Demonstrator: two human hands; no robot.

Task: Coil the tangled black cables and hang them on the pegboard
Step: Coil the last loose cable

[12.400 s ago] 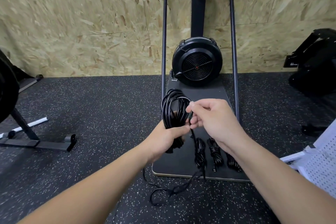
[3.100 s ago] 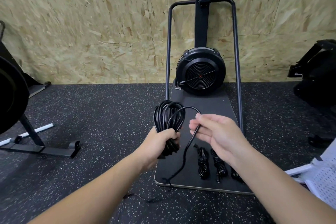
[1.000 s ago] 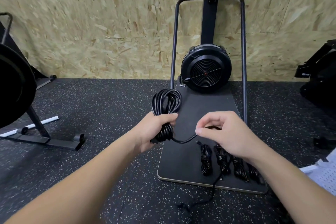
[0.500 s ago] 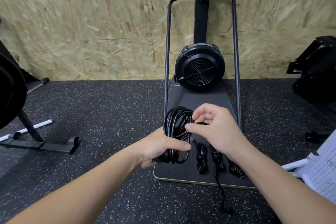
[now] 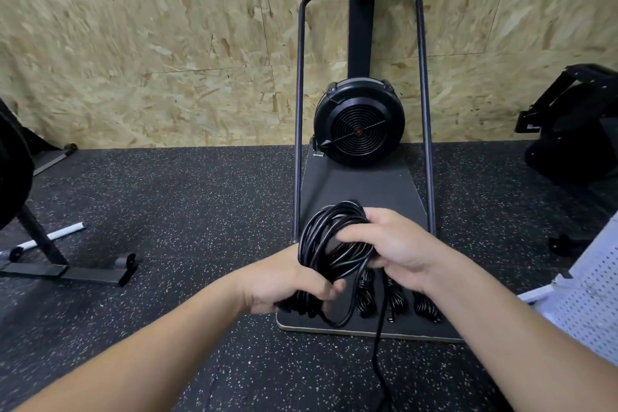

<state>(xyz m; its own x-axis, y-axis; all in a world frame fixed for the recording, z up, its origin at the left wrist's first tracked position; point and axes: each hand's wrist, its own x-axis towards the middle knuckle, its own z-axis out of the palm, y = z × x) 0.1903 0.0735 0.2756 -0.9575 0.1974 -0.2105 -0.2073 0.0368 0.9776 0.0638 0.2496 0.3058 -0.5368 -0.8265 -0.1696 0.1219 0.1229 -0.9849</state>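
A thick coil of black cable (image 5: pixel 329 237) is held upright in front of me. My left hand (image 5: pixel 284 284) grips the bottom of the coil. My right hand (image 5: pixel 394 244) grips its right side, fingers curled through the loops, wrapping the loose end round the bundle. The cable's free tail (image 5: pixel 379 354) hangs down to the floor. Three small wound cable bundles (image 5: pixel 396 299) lie side by side on the black platform (image 5: pixel 354 191), partly hidden by my hands. A white pegboard (image 5: pixel 588 298) leans at the right edge.
The platform belongs to a black fan machine (image 5: pixel 359 122) with a tall tube frame against the chipboard wall. A black stand with a foot bar (image 5: pixel 63 273) sits at the left, another black machine (image 5: pixel 575 130) at the right. Speckled rubber floor lies all round.
My right hand has moved from pinching the cable end by the coil's top to gripping the coil's right side, with the strand now wrapped across it. The tail on the floor has shortened.
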